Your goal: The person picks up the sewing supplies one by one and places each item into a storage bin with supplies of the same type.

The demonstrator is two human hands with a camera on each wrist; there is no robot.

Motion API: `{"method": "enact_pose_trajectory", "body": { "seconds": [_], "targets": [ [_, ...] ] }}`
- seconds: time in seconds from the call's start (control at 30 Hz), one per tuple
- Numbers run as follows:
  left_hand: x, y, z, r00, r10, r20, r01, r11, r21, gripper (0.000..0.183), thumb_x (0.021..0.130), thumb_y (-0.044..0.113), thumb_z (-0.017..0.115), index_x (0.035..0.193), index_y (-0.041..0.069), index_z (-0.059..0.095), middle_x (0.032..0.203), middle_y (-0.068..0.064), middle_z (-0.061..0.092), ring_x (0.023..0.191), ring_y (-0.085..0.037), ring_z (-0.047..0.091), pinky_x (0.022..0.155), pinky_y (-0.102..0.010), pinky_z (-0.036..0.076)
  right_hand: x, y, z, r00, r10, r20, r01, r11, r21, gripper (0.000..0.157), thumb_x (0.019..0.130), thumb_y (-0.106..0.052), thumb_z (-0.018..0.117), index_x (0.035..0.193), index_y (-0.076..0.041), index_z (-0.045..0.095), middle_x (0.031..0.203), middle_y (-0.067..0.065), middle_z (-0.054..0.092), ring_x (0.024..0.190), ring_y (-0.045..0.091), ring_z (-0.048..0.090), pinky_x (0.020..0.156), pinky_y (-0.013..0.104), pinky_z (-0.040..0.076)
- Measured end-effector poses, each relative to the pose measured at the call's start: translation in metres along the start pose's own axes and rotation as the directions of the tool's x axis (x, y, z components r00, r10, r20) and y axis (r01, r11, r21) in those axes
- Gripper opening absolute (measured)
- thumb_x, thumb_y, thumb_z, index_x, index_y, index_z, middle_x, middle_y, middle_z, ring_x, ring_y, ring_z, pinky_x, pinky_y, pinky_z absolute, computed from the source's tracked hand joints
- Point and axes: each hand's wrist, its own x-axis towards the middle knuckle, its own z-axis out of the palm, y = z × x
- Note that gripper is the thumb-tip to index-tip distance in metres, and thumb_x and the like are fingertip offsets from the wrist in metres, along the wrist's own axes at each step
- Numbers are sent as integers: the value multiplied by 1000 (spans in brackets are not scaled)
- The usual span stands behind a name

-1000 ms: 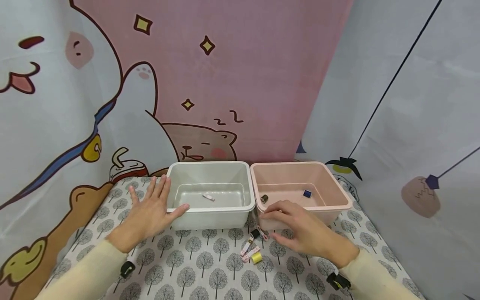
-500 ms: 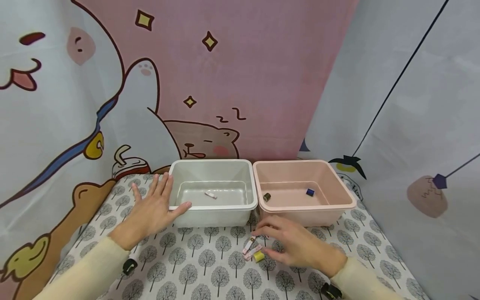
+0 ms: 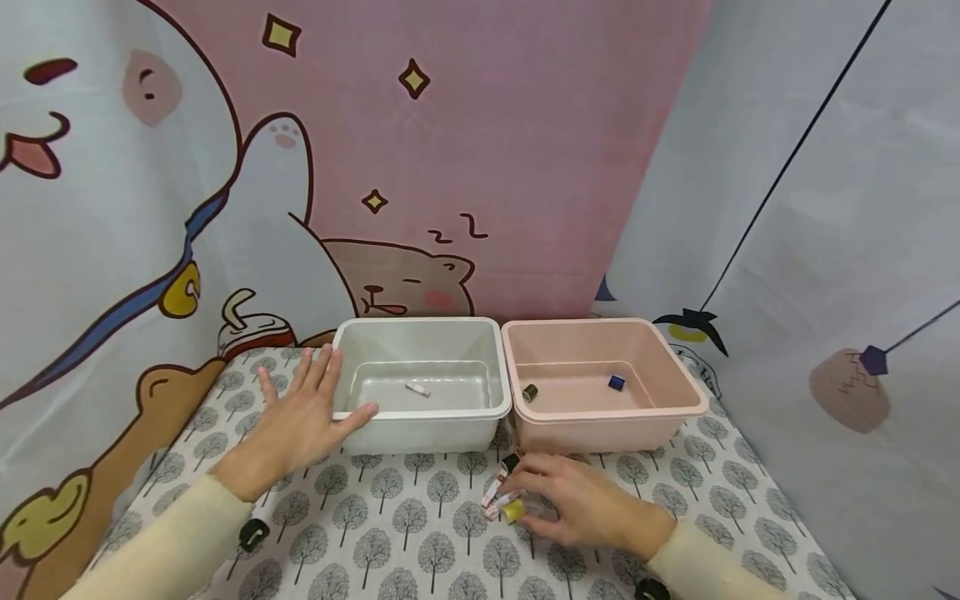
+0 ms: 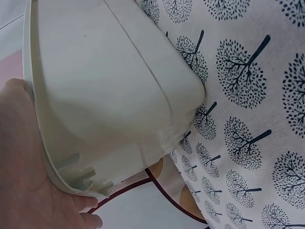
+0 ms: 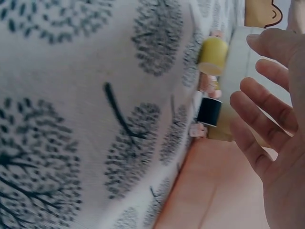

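Note:
My left hand (image 3: 294, 425) lies on the left front corner of the white bin (image 3: 427, 433), fingers spread and straight along its rim. In the left wrist view the fingers touch the outside of that rim. My right hand (image 3: 573, 504) hovers over small items on the cloth, fingers loosely bent around nothing. Nearest to it is a yellow thread spool (image 3: 513, 511), close to the thumb; a gap shows in the right wrist view. A black thread spool (image 5: 209, 111) lies by the fingertips. Small pinkish-white strips (image 3: 491, 492), partly hidden, lie beside the spools.
A pink bin (image 3: 611, 425) stands right of the white one, holding a dark green spool (image 3: 530, 392) and a blue spool (image 3: 616, 382). A small whitish strip (image 3: 417, 389) lies in the white bin. Tree-print cloth (image 3: 408, 521) covers the table; a cartoon curtain (image 3: 517, 167) hangs behind.
My right hand has come down and toward me from the pink bin's front rim to the items on the cloth. My left hand has stayed on the white bin.

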Motion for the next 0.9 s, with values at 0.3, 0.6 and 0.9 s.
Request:
{"method": "enact_pose_trajectory", "body": {
  "seconds": [0.3, 0.6, 0.9],
  "targets": [
    [0, -1, -3, 1000, 1, 0, -1, 1000, -14, 118, 112, 86, 44, 186, 0, 13, 196, -22, 3, 182, -54, 1, 126, -95, -21, -4, 5, 10, 997, 46, 61, -49, 998, 49, 46, 105, -43, 89, 148, -29, 78, 136, -13, 74, 115, 3, 74, 102, 33, 69],
    [2, 0, -4, 1000, 1, 2, -1, 1000, -15, 118, 112, 86, 44, 186, 0, 13, 196, -21, 3, 183, -54, 1, 126, -96, -21, -4, 11, 20, 995, 51, 86, -63, 988, 140, 40, 107, -40, 87, 144, -28, 78, 127, -9, 71, 91, -7, 62, 77, 13, 58],
    [-2, -1, 0, 1000, 3, -2, -3, 1000, -18, 120, 111, 88, 43, 186, 0, 13, 196, -22, 5, 182, -54, 3, 125, -97, -20, -2, 8, 27, 996, 30, 79, -41, 989, 141, 32, 105, -29, 89, 135, -28, 80, 125, -10, 72, 89, -9, 60, 80, 12, 58]
  ]
}}
